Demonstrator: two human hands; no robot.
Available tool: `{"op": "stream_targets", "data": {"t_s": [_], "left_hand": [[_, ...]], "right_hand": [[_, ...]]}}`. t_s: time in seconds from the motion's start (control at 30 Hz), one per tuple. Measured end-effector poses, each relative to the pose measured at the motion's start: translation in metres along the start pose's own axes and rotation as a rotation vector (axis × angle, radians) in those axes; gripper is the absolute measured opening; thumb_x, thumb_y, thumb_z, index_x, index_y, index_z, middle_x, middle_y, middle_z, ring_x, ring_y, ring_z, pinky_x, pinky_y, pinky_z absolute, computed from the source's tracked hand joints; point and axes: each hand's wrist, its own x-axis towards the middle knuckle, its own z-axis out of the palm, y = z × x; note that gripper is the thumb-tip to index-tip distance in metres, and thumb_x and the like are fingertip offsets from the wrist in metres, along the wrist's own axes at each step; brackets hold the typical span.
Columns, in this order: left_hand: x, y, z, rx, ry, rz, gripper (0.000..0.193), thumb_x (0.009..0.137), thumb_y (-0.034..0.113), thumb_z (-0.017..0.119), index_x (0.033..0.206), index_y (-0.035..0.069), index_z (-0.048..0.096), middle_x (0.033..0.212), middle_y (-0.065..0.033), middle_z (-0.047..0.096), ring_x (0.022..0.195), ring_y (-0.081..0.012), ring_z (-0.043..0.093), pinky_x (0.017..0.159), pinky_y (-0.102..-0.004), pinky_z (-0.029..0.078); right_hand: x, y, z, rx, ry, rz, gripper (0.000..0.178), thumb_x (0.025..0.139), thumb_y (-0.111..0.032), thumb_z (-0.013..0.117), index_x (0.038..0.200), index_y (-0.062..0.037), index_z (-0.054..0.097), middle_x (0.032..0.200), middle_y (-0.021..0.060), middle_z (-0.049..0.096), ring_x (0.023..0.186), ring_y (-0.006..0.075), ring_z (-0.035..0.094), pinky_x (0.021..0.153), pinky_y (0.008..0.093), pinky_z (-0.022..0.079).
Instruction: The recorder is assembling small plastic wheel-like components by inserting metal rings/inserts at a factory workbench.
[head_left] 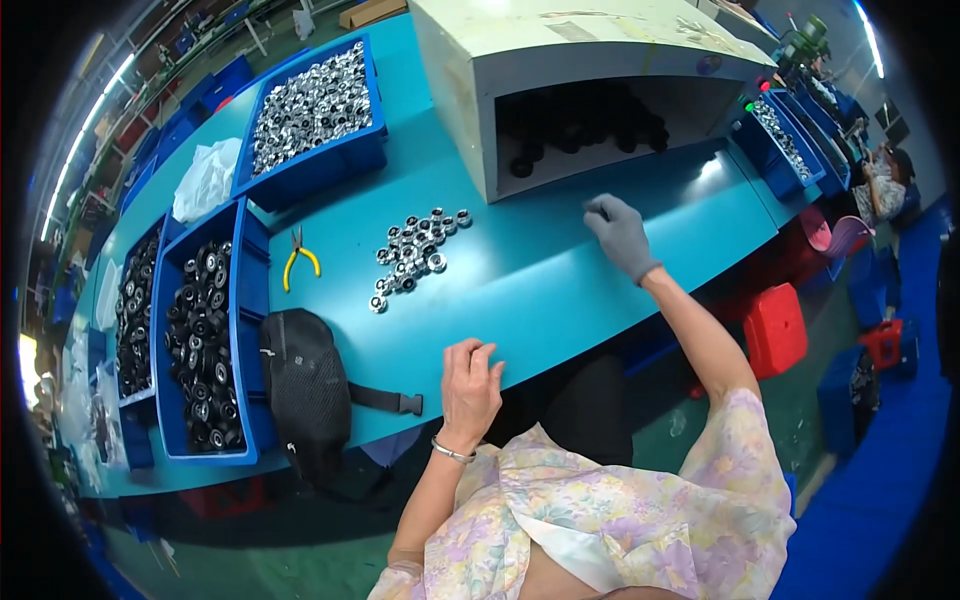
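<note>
My left hand (472, 390), bare with a silver bracelet at the wrist, rests at the table's near edge, its fingers curled in and nothing visible in them. Over the right part of the teal table (540, 300) is my right hand (620, 238) in a grey glove. Its fingers are bent together, and whatever they may hold is hidden. Between the hands and the trays lies a loose cluster of small silver metal parts with dark centres (412, 252). Pliers with yellow handles (300, 262) lie left of that cluster.
An open-fronted pale box (455, 110) with dark round parts (580, 125) stands at the back. Blue bins hold silver parts (315, 105) and black wheel-like parts (200, 345). A black waist bag (305, 385) lies at the left edge; a person (885, 185) sits far right.
</note>
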Motion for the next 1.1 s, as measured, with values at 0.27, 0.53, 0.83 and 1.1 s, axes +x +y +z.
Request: {"op": "stream_targets", "data": {"t_s": [0.27, 0.53, 0.83, 1.1], "left_hand": [[0.008, -0.005, 0.018, 0.144, 0.008, -0.027, 0.029, 0.077, 0.006, 0.072, 0.101, 0.0, 0.057, 0.101, -0.0152, 0.054, 0.092, -0.0334, 0.051, 0.08, -0.0416, 0.045], [0.011, -0.001, 0.018, 0.18, 0.036, -0.041, 0.028, 0.076, 0.004, 0.072, 0.1, 0.001, 0.057, 0.099, -0.0147, 0.055, 0.09, -0.0332, 0.052, 0.077, -0.0409, 0.046], [0.007, -0.001, 0.02, 0.174, 0.076, -0.043, 0.025, 0.076, 0.002, 0.07, 0.098, 0.001, 0.058, 0.097, -0.0153, 0.056, 0.088, -0.0338, 0.053, 0.075, -0.0412, 0.045], [0.005, -0.002, 0.015, 0.052, 0.116, -0.064, 0.03, 0.078, 0.003, 0.07, 0.105, -0.001, 0.056, 0.099, -0.0179, 0.055, 0.091, -0.0371, 0.053, 0.08, -0.0428, 0.045]], "right_hand": [[0.089, 0.011, 0.034, -0.238, -0.026, -0.332, 0.02, 0.088, -0.016, 0.059, 0.103, -0.0053, 0.067, 0.106, 0.0183, 0.064, 0.096, 0.0366, 0.061, 0.086, 0.0397, 0.049], [0.123, 0.008, 0.079, -0.517, -0.107, -0.365, 0.032, 0.085, -0.024, 0.061, 0.113, -0.0086, 0.062, 0.113, 0.0182, 0.061, 0.102, 0.0365, 0.058, 0.086, 0.0442, 0.049], [0.104, -0.006, 0.068, -0.493, -0.205, -0.248, 0.027, 0.087, -0.023, 0.058, 0.104, -0.0028, 0.062, 0.102, 0.0206, 0.065, 0.096, 0.0369, 0.06, 0.085, 0.0426, 0.049], [-0.002, -0.037, 0.04, 1.298, -0.77, 0.431, 0.03, 0.103, -0.035, 0.039, 0.104, -0.009, 0.054, 0.083, 0.0058, 0.057, 0.064, 0.0121, 0.051, 0.061, 0.0297, 0.044]]}}
